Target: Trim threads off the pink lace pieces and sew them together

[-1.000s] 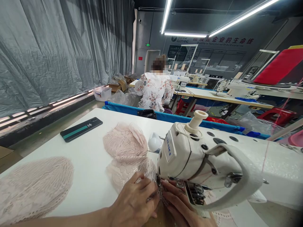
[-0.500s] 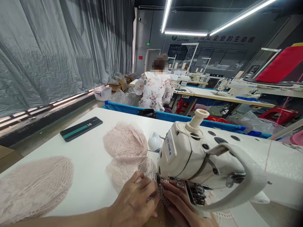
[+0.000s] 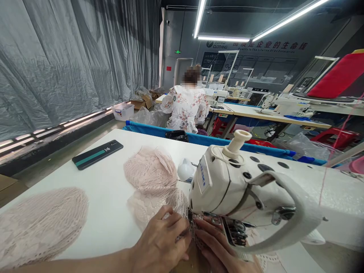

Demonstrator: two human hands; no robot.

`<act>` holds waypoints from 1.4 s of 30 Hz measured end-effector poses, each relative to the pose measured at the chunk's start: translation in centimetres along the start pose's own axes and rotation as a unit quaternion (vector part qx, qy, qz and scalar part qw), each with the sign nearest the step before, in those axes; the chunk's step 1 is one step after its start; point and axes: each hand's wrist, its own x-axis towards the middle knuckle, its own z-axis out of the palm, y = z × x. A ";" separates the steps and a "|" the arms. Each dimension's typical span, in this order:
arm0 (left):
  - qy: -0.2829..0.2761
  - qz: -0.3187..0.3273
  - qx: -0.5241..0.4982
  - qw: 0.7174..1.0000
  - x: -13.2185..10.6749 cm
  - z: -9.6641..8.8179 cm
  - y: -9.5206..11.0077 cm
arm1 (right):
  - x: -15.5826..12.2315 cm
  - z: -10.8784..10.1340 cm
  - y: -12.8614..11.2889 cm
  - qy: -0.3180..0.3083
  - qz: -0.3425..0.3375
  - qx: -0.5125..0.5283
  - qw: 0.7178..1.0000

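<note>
Pale pink lace fabric (image 3: 157, 206) lies at the front of a white sewing machine (image 3: 216, 182), part of it by the presser foot. My left hand (image 3: 163, 242) is closed, its curled fingers pinching the lace just left of the needle area. On the other side, my right hand (image 3: 217, 244) lies flat with its fingers stretched over the fabric edge, beneath the machine head. The needle and the seam are mostly hidden by the head and my fingers. A second gathered piece of lace (image 3: 150, 167) adjoins the first behind my left hand.
Another lace piece (image 3: 48, 223) rests at the table's left, with a dark phone (image 3: 98, 154) behind it. A small white rounded object (image 3: 186, 169) stands beside the machine head. Past the blue cloth trough (image 3: 148, 129) a person in a floral top (image 3: 187, 108) sits with their back to me.
</note>
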 end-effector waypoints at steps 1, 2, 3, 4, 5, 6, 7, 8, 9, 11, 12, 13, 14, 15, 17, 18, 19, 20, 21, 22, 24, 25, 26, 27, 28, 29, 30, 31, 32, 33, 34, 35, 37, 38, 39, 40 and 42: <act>0.014 -0.006 -0.021 1.000 0.0 0.1 0.0 | 0.0 0.0 0.0 0.006 0.003 0.003 1.000; 0.025 -0.008 -0.035 0.999 -0.1 0.1 0.0 | 0.1 0.1 0.0 0.013 0.006 0.005 1.000; 0.032 -0.007 -0.042 0.999 -0.1 0.2 0.0 | 0.1 0.1 -0.1 0.020 0.009 0.007 1.000; 0.036 -0.006 -0.045 0.998 -0.1 0.2 -0.1 | 0.1 0.1 -0.1 0.022 0.011 0.009 1.000; 0.041 -0.007 -0.047 0.998 -0.1 0.2 -0.1 | 0.2 0.0 -0.1 0.021 0.012 0.008 1.000; 0.047 -0.008 -0.049 0.998 0.0 0.2 -0.1 | 0.2 0.0 -0.1 0.017 0.013 0.007 1.000; 0.049 -0.009 -0.051 0.997 0.0 0.2 -0.1 | 0.2 0.0 -0.2 0.013 0.013 0.005 1.000; 0.051 -0.009 -0.051 0.997 0.0 0.2 -0.1 | 0.1 -0.1 -0.2 0.009 0.012 0.004 1.000; 0.050 -0.009 -0.050 0.997 0.1 0.2 0.0 | 0.1 -0.1 -0.2 0.007 0.012 0.002 1.000; 0.050 -0.008 -0.047 0.998 0.1 0.2 0.0 | 0.1 -0.1 -0.1 0.006 0.012 0.001 1.000; 0.051 -0.007 -0.046 0.998 0.1 0.1 0.0 | 0.0 -0.1 -0.1 0.005 0.012 0.000 1.000; 0.055 -0.008 -0.045 0.997 0.1 0.1 0.1 | 0.0 -0.1 -0.1 0.004 0.011 -0.002 1.000; 0.061 -0.008 -0.045 0.997 0.2 0.0 0.1 | 0.0 -0.1 -0.1 0.004 0.010 -0.003 1.000; 0.065 -0.009 -0.045 0.997 0.2 0.0 0.1 | 0.0 0.0 -0.1 0.004 0.008 -0.005 1.000; 0.065 -0.010 -0.043 0.997 0.3 -0.1 0.2 | 0.0 0.1 -0.1 0.010 0.004 -0.008 1.000; 0.060 -0.010 -0.042 0.997 0.3 -0.2 0.2 | 0.0 0.1 -0.1 0.011 0.002 -0.009 1.000; 0.054 -0.011 -0.043 0.998 0.3 -0.2 0.2 | 0.0 0.1 -0.1 0.012 -0.002 -0.010 1.000; 0.047 -0.012 -0.044 0.998 0.2 -0.2 0.2 | 0.0 0.2 0.0 0.010 -0.006 -0.012 1.000; 0.039 -0.012 -0.046 0.998 0.2 -0.2 0.2 | -0.1 0.2 0.0 0.006 -0.010 -0.015 1.000; 0.034 -0.012 -0.048 0.998 0.1 -0.1 0.2 | -0.1 0.2 0.0 0.001 -0.013 -0.019 1.000; 0.033 -0.014 -0.055 0.998 -0.1 0.0 0.2 | -0.3 0.3 0.0 -0.007 -0.009 -0.028 1.000; 0.035 -0.015 -0.059 0.998 -0.2 0.1 0.1 | -0.3 0.3 0.0 -0.010 -0.004 -0.030 0.999; 0.036 -0.017 -0.064 0.997 -0.3 0.1 0.1 | -0.4 0.3 0.0 -0.012 0.001 -0.032 0.999; 0.035 -0.018 -0.067 0.997 -0.3 0.2 0.1 | -0.4 0.3 -0.1 -0.012 0.004 -0.032 0.999; 0.033 -0.017 -0.068 0.997 -0.3 0.2 0.0 | -0.4 0.3 -0.1 -0.013 0.007 -0.032 0.999; 0.029 -0.016 -0.069 0.997 -0.2 0.1 0.0 | -0.4 0.3 -0.1 -0.014 0.008 -0.033 0.999; 0.027 -0.015 -0.068 0.997 -0.1 0.0 0.0 | -0.5 0.3 -0.2 -0.015 0.008 -0.034 0.999; 0.026 -0.014 -0.068 0.997 0.0 -0.1 0.0 | -0.4 0.3 -0.2 -0.015 0.009 -0.036 0.999; 0.027 -0.013 -0.069 0.997 0.1 -0.3 0.0 | -0.4 0.3 -0.2 -0.015 0.011 -0.036 0.999; 0.028 -0.013 -0.069 0.997 0.2 -0.4 0.0 | -0.4 0.3 -0.3 -0.015 0.013 -0.034 0.999; 0.029 -0.014 -0.070 0.997 0.3 -0.6 0.0 | -0.4 0.4 -0.3 -0.013 0.014 -0.032 0.999; 0.030 -0.014 -0.070 0.997 0.3 -0.7 0.0 | -0.4 0.4 -0.3 -0.009 0.017 -0.029 0.999; 0.030 -0.017 -0.071 0.997 0.3 -0.7 0.0 | -0.4 0.4 -0.3 -0.005 0.020 -0.025 0.999; 0.028 -0.018 -0.071 0.997 0.2 -0.6 0.0 | -0.4 0.4 -0.3 -0.005 0.019 -0.025 0.999; 0.023 -0.019 -0.071 0.997 0.1 -0.5 -0.1 | -0.4 0.4 -0.3 -0.008 0.019 -0.026 0.999; 0.015 -0.018 -0.070 0.997 0.0 -0.4 -0.1 | -0.4 0.4 -0.3 -0.012 0.016 -0.029 0.999; -0.005 -0.014 -0.065 0.998 -0.1 -0.2 -0.2 | -0.4 0.3 -0.3 -0.024 0.008 -0.035 0.999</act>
